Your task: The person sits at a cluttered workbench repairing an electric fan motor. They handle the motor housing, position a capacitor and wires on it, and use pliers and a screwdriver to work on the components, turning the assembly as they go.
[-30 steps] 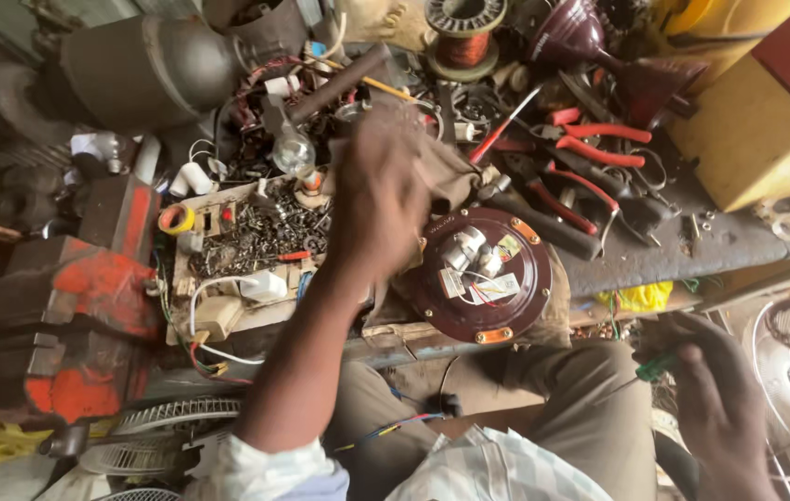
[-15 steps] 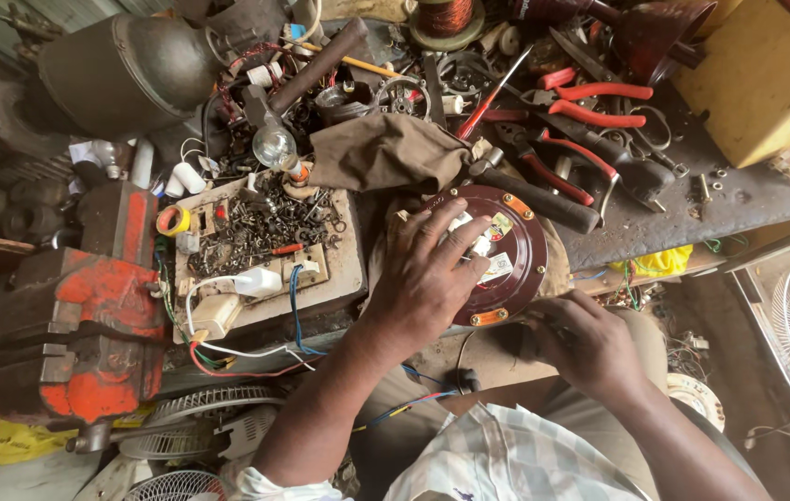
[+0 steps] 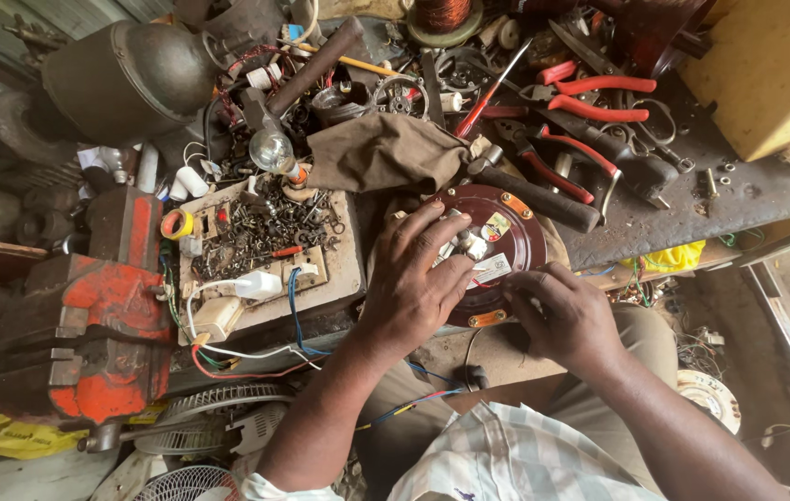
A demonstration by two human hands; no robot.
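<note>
A round maroon motor housing (image 3: 497,250) lies flat at the near edge of the cluttered counter (image 3: 673,209), with metal parts and a small label showing at its centre and brass-coloured tabs on its rim. Being round, it has no long axis to speak of. The left hand (image 3: 413,283) lies on its left half, fingers spread and laid flat across the face, fingertips reaching the central parts. The right hand (image 3: 562,315) comes in at the disc's lower right rim, fingers curled together against the edge (whether they pinch something small there, I cannot tell). Both hands touch the disc; the left covers more of it.

Just beyond the disc lies a crumpled brown cloth (image 3: 381,153), and to its right a black-handled tool (image 3: 534,197). Farther right of the disc sit red-handled pliers (image 3: 590,93). Left of the disc is a pale board (image 3: 269,250) heaped with screws and wired switches, and beyond that a red bench vise (image 3: 89,315). A clear bulb (image 3: 271,148) rests above the board.
</note>
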